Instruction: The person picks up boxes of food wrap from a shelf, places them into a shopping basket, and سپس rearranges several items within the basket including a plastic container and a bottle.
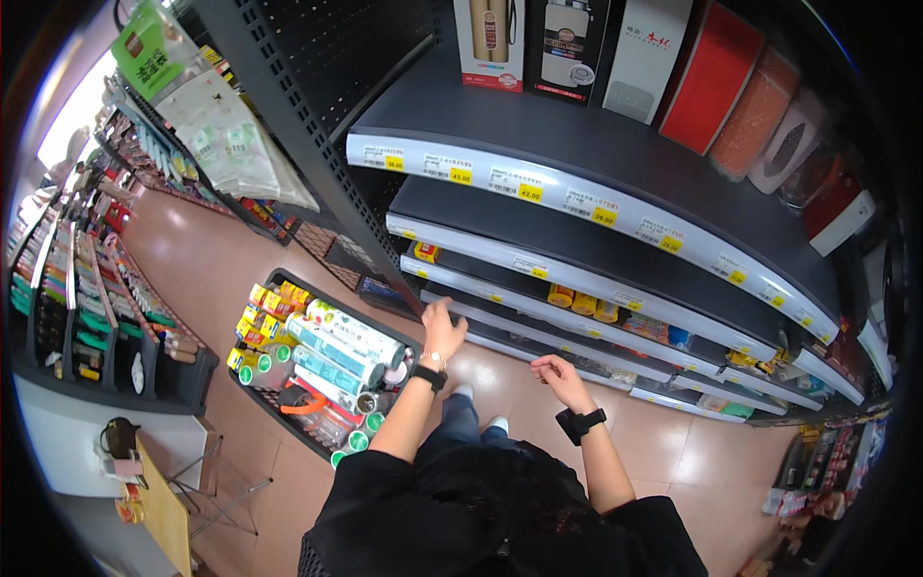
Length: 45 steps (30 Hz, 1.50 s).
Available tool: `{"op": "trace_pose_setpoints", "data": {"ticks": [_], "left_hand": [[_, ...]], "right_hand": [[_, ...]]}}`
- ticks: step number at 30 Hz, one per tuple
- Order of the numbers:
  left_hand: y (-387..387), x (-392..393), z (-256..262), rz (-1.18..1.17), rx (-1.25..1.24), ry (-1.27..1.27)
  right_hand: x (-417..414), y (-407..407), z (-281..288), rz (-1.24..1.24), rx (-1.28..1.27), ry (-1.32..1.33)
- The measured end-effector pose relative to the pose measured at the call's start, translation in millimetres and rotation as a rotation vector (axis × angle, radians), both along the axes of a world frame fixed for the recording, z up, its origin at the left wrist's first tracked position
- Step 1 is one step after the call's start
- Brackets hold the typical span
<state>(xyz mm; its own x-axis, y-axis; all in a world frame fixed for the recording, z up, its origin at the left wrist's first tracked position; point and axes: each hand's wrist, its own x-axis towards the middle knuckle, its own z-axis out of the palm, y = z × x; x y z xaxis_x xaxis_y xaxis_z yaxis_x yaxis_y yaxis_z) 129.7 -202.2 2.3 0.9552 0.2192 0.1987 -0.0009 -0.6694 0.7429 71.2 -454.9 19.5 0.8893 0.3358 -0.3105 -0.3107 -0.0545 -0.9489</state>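
My left hand [442,326] hangs in front of the lower shelves, near the foot of the dark metal shelf post [339,180]. Its fingers are bent and apart, with nothing seen in them. Further right, my right hand [559,379] is held out before the bottom shelves, fingers loosely curled and no object visible. To my left stands a black basket-like cart [277,418], packed with yellow-and-red boxes [268,317], long printed cylinders [342,346] and clear containers with green ends [268,366]. An orange-handled item [304,405] lies among them.
Boxed bottles [490,43] and a red box [710,76] stand on the top shelf [577,119]. Yellow canisters [573,299] sit lower. Plastic packs [231,144] hang left. A display rack [108,303] and a folding table [162,498] flank the tiled floor [180,223].
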Motion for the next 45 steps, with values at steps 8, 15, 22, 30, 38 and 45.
{"op": "trace_pose_setpoints", "data": {"ticks": [8,15,22,30,38,45], "left_hand": [[19,108,-22,0.322,0.136,0.120],[45,158,-60,0.256,0.499,0.390],[51,162,-45,0.136,0.369,0.223],[55,123,20,0.001,0.175,-0.183],[77,53,32,-0.081,-0.348,0.084],[78,-22,60,-0.164,-0.562,0.406]], "right_hand": [[57,32,8,-0.032,0.036,-0.034],[88,47,-1,0.027,-0.042,-0.048],[98,39,-8,0.035,-0.062,-0.026],[104,46,-9,0.057,-0.024,-0.017],[90,55,-12,0.147,0.046,0.017],[64,59,-22,0.069,-0.006,-0.030]]}}
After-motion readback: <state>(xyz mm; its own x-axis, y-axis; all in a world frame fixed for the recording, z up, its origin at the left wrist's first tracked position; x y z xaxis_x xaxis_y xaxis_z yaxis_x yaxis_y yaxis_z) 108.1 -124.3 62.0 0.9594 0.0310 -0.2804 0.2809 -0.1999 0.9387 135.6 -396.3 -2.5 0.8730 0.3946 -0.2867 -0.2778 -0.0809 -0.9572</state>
